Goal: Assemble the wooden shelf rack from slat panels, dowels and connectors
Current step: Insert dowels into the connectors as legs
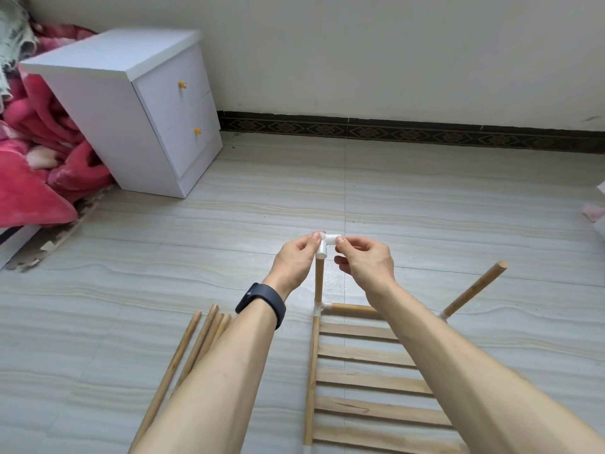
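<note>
The rack [363, 352] is so far one slat panel [370, 411] lying flat on the floor [163, 257], edged by dowel rails [314, 371] that meet in a white corner joint [319, 310]. Flat on the tiles, the panel gives the uprights a steady base to be pushed against.

From that joint a post [319, 280] stands upright, and on its top end sits a white connector [327, 245], the piece being worked. Both hands are on it. The left hand [294, 260] pinches its left side between thumb and forefinger. The right hand [366, 260] pinches the arm that points right, and its other fingers [343, 268] curl loosely clear of the post.

The two-sided grip is, I judge, for turning the connector so its open arms line up with the rails below, and for pressing it down square without bending the post. Whether it is fully seated I cannot tell, since the socket hides the dowel's end.

A second post [474, 290] rises from the panel's far right corner with its top bare. By my reading it awaits the same cap. It leans rightward in the view, which the wide lens may account for.

Spare dowels [193, 348] lie bundled on the floor just left of the left forearm, within easy reach. A dark band [262, 304] circles the left wrist.

Well apart, a white nightstand [131, 109] stands by the wall [393, 44], with a pink blanket [32, 142] heaped beside it.
</note>
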